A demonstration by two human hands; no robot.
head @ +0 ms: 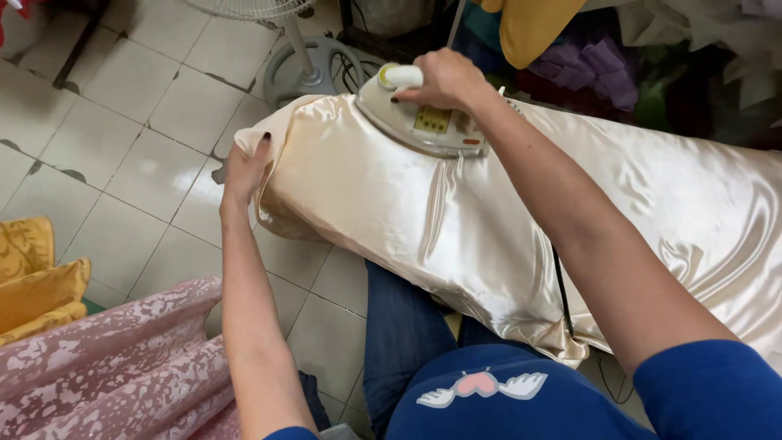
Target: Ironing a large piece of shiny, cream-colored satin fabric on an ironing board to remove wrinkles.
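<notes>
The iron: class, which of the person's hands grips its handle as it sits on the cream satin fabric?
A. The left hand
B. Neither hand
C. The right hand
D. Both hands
C: the right hand is closed around the handle of the iron, while the left hand holds the end of the cream satin fabric.
</notes>
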